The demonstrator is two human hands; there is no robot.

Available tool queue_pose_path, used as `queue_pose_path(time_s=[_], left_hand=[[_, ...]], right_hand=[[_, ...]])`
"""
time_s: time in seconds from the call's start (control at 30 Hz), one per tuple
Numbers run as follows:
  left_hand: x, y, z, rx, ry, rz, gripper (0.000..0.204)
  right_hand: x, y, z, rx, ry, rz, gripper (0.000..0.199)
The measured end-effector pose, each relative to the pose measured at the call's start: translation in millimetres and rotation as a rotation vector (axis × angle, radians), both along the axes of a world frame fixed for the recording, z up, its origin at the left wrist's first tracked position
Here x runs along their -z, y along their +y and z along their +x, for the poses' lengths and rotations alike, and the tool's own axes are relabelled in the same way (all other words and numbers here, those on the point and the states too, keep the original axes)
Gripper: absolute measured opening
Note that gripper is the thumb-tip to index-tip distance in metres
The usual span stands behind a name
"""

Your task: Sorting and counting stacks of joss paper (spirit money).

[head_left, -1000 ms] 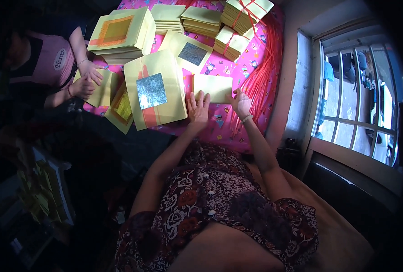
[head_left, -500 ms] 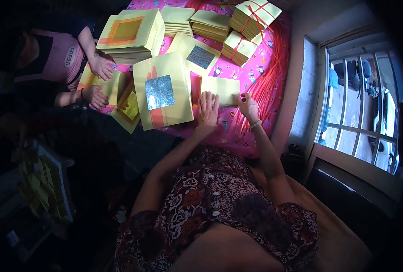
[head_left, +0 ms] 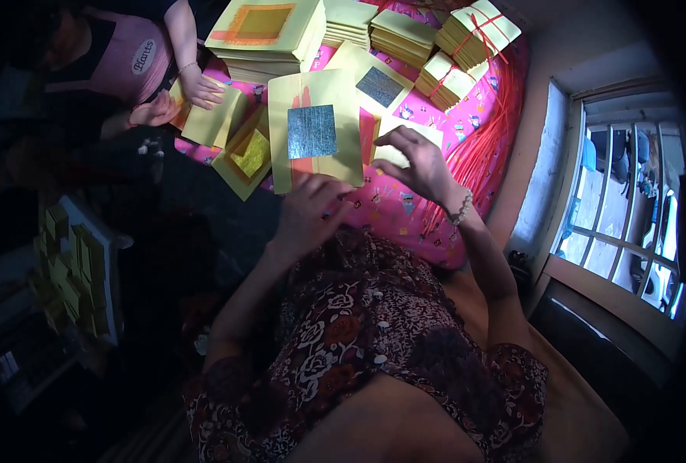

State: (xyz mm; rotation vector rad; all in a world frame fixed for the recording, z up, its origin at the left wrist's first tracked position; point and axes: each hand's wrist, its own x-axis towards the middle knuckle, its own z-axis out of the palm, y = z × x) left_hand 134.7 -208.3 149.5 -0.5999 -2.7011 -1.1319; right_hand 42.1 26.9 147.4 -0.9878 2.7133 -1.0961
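Observation:
A stack of yellow joss paper [head_left: 348,100], its top sheet bearing a silver square over an orange-red smear, lies in front of me on the table. At its near edge is my left hand [head_left: 308,212], fingers bent and apart, gripping nothing I can see; whether the fingertips touch the paper I cannot tell. Just right of the stack, my right hand [head_left: 424,166] hovers with thumb and fingers spread and nothing between them. Partly hidden behind it lies a folded pale yellow sheet [head_left: 428,133]. Another silver-square sheet [head_left: 354,60] rests beyond the stack.
A pink patterned cloth [head_left: 393,208] covers the table. Taller paper stacks [head_left: 312,46] and red-tied bundles [head_left: 478,35] stand at the back. Red strings [head_left: 485,139] trail down the right side. Across the left corner, a co-worker's hands [head_left: 202,86] handle yellow paper. A barred window [head_left: 620,201] is at right.
My left hand has left the folded sheet for the stack's near edge. My right hand has released that sheet's right side and moved left, fingers spreading. The view has shifted; the co-worker's hands moved too.

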Motion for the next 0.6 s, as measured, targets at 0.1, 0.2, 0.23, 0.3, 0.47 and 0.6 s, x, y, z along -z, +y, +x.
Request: queue_pose_path(time_s=[0.1, 0.2, 0.23, 0.3, 0.47, 0.6], left_hand=[[11.2, -40.0, -0.9, -0.076, 0.01, -0.096, 0.035], [25.0, -58.7, 0.4, -0.105, -0.01, -0.17, 0.039], [29.2, -61.4, -0.2, -0.101, -0.023, -0.183, 0.039], [35.3, -63.4, -1.5, -0.097, -0.037, -0.194, 0.039], [44.9, -61.7, -4.0, -0.103, -0.073, -0.238, 0.035], [41.7, -69.1, -9.2, -0.069, -0.09, -0.168, 0.03]], right_hand=[[-4.5, -31.2, 7.7, -0.148, 0.128, 0.116, 0.043], [3.7, -52.4, 16.9, -0.251, 0.159, 0.355, 0.047], [10.9, -55.7, 18.8, -0.253, 0.159, 0.356, 0.047], [21.7, -59.7, 20.6, -0.26, 0.236, 0.471, 0.047], [23.8, -60.0, 17.8, -0.256, 0.216, 0.395, 0.041], [20.6, -57.0, 7.8, -0.287, 0.11, 0.296, 0.027]])
